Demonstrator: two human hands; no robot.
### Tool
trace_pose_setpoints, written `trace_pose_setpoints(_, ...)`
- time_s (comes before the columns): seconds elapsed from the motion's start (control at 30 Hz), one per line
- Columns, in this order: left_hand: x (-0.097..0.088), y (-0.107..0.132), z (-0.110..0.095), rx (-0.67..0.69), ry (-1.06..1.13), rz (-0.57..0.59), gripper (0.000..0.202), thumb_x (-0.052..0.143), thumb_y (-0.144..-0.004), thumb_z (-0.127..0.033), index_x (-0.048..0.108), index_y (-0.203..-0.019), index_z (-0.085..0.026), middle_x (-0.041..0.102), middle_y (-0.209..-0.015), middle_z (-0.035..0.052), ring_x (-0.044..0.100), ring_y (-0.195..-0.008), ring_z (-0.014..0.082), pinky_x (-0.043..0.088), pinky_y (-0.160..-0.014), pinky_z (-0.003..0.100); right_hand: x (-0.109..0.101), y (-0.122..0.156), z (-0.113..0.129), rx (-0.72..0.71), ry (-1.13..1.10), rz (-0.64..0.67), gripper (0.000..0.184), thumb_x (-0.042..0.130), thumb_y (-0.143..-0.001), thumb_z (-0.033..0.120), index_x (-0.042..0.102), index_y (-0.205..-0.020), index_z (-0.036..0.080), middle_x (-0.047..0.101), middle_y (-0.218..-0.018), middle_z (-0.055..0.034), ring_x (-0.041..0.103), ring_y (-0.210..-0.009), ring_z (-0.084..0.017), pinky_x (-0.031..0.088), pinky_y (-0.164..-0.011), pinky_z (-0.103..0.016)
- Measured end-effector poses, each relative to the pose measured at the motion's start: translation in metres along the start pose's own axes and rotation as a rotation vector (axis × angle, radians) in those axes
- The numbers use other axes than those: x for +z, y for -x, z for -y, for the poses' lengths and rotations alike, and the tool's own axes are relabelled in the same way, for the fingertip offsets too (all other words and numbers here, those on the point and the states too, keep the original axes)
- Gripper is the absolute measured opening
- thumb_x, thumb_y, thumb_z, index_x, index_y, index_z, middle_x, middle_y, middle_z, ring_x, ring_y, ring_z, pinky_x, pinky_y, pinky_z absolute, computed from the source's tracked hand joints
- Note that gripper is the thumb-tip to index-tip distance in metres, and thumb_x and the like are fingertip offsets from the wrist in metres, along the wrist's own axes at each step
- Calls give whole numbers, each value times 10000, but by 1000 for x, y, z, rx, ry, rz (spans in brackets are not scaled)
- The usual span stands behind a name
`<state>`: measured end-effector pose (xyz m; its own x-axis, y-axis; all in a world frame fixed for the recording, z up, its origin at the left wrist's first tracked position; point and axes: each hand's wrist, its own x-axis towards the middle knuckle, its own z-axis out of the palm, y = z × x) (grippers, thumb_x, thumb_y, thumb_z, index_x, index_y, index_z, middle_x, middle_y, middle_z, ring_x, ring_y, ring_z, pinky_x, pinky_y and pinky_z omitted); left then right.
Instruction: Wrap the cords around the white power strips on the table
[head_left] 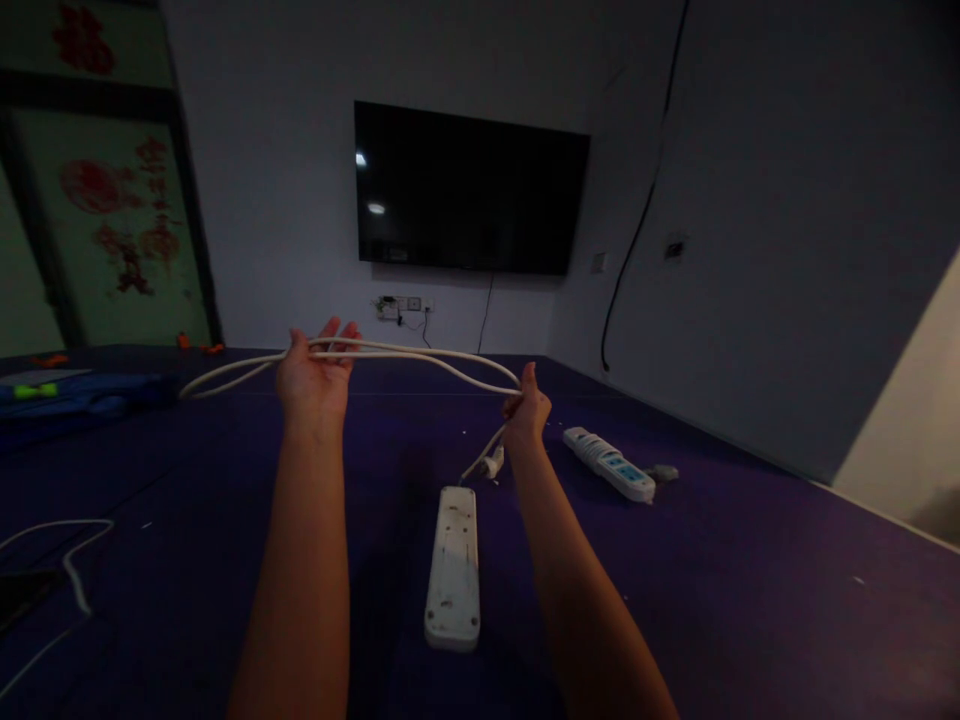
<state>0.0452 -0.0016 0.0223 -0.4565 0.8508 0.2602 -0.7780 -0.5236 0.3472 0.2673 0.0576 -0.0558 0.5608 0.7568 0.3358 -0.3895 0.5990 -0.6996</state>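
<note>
A white power cord (420, 352), folded into long loops, stretches between my two hands above the floor. My left hand (319, 370) carries the loops across its palm, with its fingers loosely spread and the thumb up; one loop end hangs out to the left. Closed around the other end of the loops is my right hand (527, 410), thumb on top. From there the cord runs down to a white power strip (453, 570), lying with its scuffed, screwed back upward between my forearms. A white plug (492, 463) is just below my right hand.
To the right lies a second power strip (611, 465), its cord wound around it, with a plug (664, 472) beside it. A thin white cable (75, 570) is at the left. Dark blue cloth (105, 393) lies farther back. A television (472, 190) hangs on the wall.
</note>
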Motion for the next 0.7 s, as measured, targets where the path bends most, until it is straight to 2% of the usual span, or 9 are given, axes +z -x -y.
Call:
trace_pose_setpoints(0.17,3,1,0,2,72,-51,204,333,-936,-343,467,-859,-211,620,-752,35,638,-750,161,538,-775,342,-12,-12,11,27,-155,-193,502,599,-695,594,304,-535,221,275,-360,120,233,-287,-34,212,-273,-189)
trace_pose_setpoints(0.33,8,6,2,-26,107,19,314,328,-926,-429,501,-815,-192,586,-674,25,612,-670,141,533,-792,342,-22,-20,14,27,-193,-311,496,542,-740,600,299,-532,221,283,-368,110,256,-293,-37,248,-270,-180)
trace_pose_setpoints(0.53,16,14,1,45,75,95,402,288,-921,-481,519,-748,-201,617,-759,47,619,-765,154,523,-818,347,-32,-26,6,-2,-119,-350,470,530,-747,596,331,-545,222,322,-392,99,302,-300,-49,296,-277,-190)
trace_pose_setpoints(0.7,16,17,-9,175,12,163,390,305,-919,-472,534,-741,-211,628,-859,39,611,-867,150,513,-839,318,-33,-27,-4,-31,-77,-320,469,546,-725,603,372,-533,212,351,-401,91,332,-312,-52,301,-294,-195)
